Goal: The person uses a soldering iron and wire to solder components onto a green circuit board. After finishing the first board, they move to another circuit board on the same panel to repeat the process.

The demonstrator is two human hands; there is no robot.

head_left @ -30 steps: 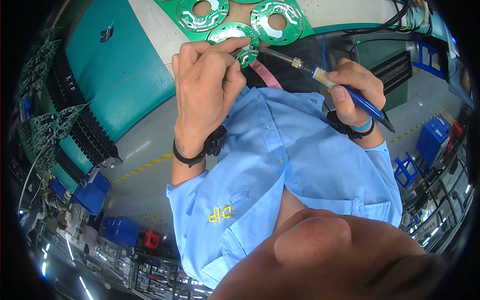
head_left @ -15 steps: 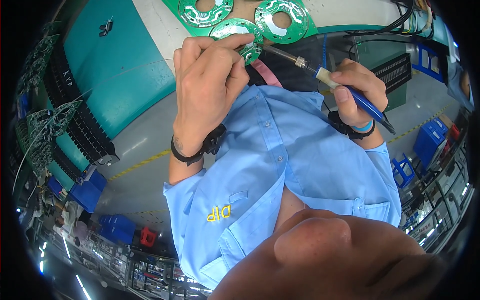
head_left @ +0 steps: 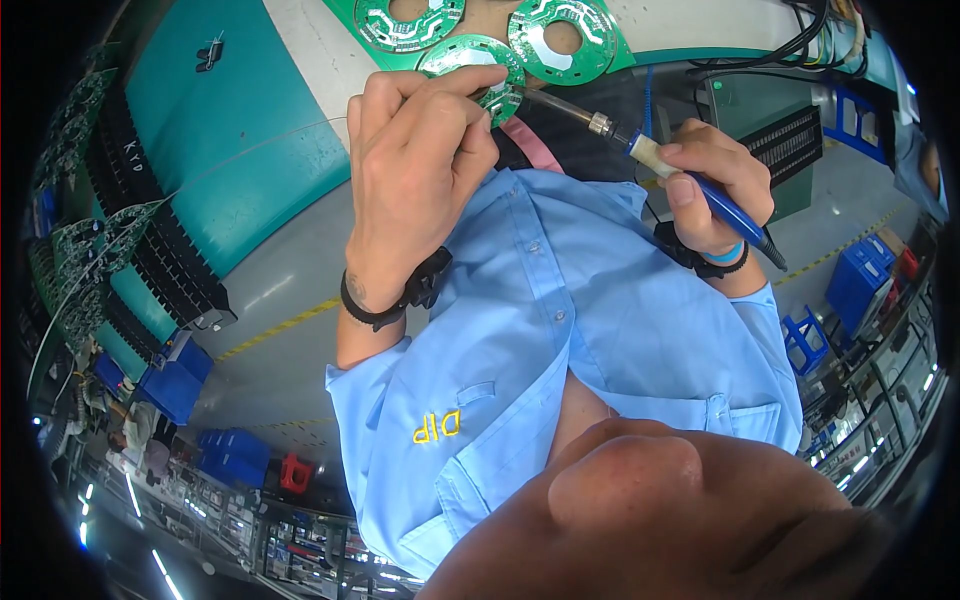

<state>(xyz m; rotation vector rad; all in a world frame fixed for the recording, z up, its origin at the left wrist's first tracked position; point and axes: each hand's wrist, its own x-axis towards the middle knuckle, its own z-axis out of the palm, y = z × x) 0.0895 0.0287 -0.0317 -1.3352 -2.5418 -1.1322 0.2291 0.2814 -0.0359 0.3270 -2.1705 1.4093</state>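
My right hand (head_left: 718, 185) grips a soldering iron (head_left: 598, 123) by its blue and pale handle. The iron's metal shaft slants left and its tip end reaches the edge of a round green circuit board (head_left: 470, 52). Over that same board is my left hand (head_left: 415, 165), its fingers pinched together on a thin solder wire (head_left: 300, 129) that trails away to the left. The left fingers cover part of the board, so the exact spot where wire and tip meet is hidden. Two more round boards with centre holes, a left one (head_left: 383, 33) and a right one (head_left: 592, 32), adjoin it.
A teal mat (head_left: 235, 110) covers the bench at left, with a small black part (head_left: 210, 55) on it. Black slotted racks (head_left: 165, 215) hold green boards (head_left: 100, 240) at far left. Dark cables (head_left: 790, 60) hang at the upper right, near a blue stool (head_left: 805, 340).
Almost nothing differs. The soldering iron and my right hand have shifted very slightly left; my left hand stays pinched over the board.
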